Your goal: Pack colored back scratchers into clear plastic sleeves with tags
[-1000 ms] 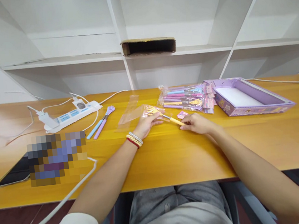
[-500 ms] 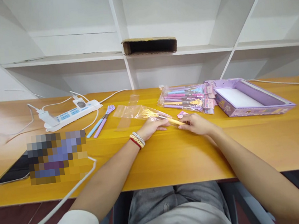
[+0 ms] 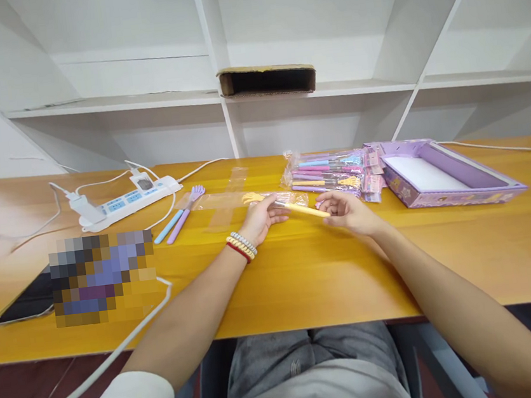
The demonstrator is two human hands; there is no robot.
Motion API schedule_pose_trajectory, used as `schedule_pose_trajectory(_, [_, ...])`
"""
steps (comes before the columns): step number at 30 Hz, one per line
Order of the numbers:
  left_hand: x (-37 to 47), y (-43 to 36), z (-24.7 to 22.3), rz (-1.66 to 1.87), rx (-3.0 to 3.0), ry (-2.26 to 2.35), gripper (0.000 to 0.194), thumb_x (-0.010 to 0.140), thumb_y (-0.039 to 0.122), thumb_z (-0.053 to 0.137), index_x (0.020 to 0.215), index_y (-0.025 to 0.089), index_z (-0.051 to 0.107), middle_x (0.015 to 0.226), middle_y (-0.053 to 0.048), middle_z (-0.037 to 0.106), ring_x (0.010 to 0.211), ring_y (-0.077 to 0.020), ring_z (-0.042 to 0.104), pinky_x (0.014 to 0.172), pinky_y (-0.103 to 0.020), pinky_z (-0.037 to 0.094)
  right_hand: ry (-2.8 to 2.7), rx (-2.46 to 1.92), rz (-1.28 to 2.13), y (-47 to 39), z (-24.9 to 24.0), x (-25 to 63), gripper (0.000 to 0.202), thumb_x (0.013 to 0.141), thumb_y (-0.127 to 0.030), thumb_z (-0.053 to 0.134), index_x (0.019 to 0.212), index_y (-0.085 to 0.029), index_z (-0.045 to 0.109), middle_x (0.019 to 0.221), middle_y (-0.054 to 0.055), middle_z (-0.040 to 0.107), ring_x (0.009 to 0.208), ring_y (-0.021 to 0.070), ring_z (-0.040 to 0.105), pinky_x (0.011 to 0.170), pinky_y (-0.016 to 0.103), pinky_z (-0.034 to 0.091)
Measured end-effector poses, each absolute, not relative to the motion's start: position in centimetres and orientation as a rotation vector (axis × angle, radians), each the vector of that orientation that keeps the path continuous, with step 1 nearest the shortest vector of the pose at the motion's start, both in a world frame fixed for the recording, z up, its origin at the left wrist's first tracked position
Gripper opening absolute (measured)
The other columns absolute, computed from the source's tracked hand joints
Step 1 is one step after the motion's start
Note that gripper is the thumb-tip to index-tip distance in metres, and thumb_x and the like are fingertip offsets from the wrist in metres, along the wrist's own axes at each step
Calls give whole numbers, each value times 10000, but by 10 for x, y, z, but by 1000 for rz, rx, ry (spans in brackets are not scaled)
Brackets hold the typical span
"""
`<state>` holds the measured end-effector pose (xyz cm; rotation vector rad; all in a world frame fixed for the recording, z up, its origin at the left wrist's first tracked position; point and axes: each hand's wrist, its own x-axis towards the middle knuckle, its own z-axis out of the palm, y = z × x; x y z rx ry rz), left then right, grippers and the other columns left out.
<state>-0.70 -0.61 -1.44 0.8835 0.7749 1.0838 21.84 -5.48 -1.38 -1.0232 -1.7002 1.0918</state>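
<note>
My left hand (image 3: 259, 221) is closed around the metal neck of a yellow back scratcher (image 3: 306, 209). The hand-shaped head pokes out to the left, above my thumb side, and the handle slants down to the right. Around the handle's end, the fingers of my right hand (image 3: 347, 212) are curled loosely and apart; whether they touch it is hard to make out. Clear plastic wrapping (image 3: 298, 196) shows just behind the scratcher. Left of my hands, a purple back scratcher (image 3: 182, 220) and a blue-handled one (image 3: 169, 226) lie side by side on the table.
Several wrapped back scratchers (image 3: 327, 169) lie behind my right hand, beside an open purple box (image 3: 466, 195). At the left are a white power strip (image 3: 129, 203), cables and a phone (image 3: 25, 300), partly blurred out. A cardboard box (image 3: 267, 81) sits on the shelf.
The yellow back scratcher's head and my left hand have shifted slightly left. My right fingers have loosened from the handle's end, which now shows. The wrapping has moved behind the scratcher.
</note>
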Motion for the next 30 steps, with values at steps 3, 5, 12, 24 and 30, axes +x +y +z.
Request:
schedule_pose_trajectory(3, [-12,-3,-13,1077,877,764,209,723,290,653,841,133,581,732,-41,656,641,-176,666,564,-268,524,-1600,-942,1194,-56,-8,222,435,603,-296,749,980,-198,557,884,41,605,683,111,547,643,281,471])
schedule_pose_trajectory(5, [-14,-3,-13,1047,894,738,228,710,306,669,836,137,582,725,-40,657,667,-188,672,573,-271,525,-1532,-917,1235,-55,-7,224,436,575,-272,772,952,-198,566,867,38,621,688,118,563,648,291,483])
schedule_pose_trajectory(12, [-8,-13,-16,821,1115,708,284,711,356,676,802,89,636,821,-135,694,678,-194,670,590,-275,514,-1497,-970,1179,-54,-7,221,374,531,-254,800,833,-179,593,632,-24,590,545,93,532,530,246,439])
schedule_pose_trajectory(24, [0,-18,-20,754,1160,690,385,741,431,636,909,85,614,833,-123,676,679,-171,654,560,-249,508,-1868,-1154,809,-57,-20,209,337,596,-435,737,693,-156,576,579,-16,543,520,92,478,509,228,375])
schedule_pose_trajectory(30, [4,-26,-18,656,1259,648,322,724,379,660,852,82,657,791,-99,678,680,-145,626,620,-245,492,-2064,-1145,373,-62,-14,199,407,605,-488,727,626,-172,471,529,-50,395,503,73,320,494,218,276])
